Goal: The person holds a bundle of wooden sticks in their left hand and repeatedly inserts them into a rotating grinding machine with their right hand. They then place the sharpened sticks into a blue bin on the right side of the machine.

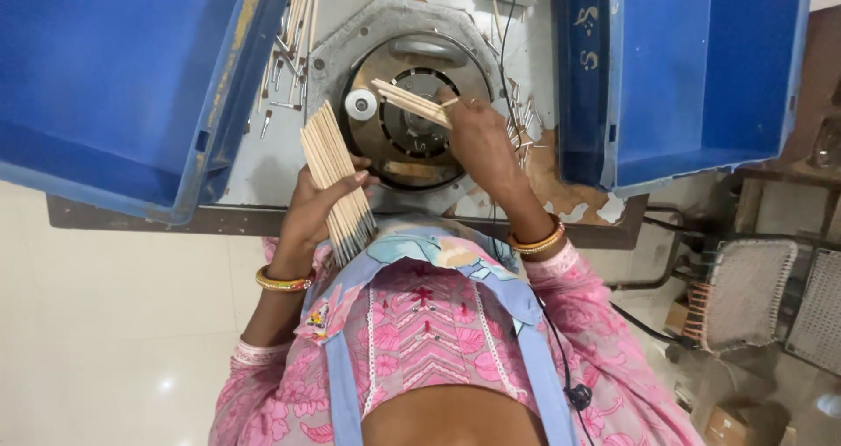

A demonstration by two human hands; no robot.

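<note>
My left hand (314,208) grips a thick bundle of thin wooden sticks (337,180) with dark tips, held upright over the near edge of the machine table. My right hand (477,138) holds a few more sticks (412,102) and rests them across the round metal disc (405,117) of the machine, next to a small white knob (360,104). Both wrists carry bangles.
A big blue crate (123,78) stands at the left and another blue crate (692,69) at the right of the grey machine plate (263,161). Loose sticks and metal pins (285,60) lie beside the disc. Mesh chairs (745,293) stand at the right on the floor.
</note>
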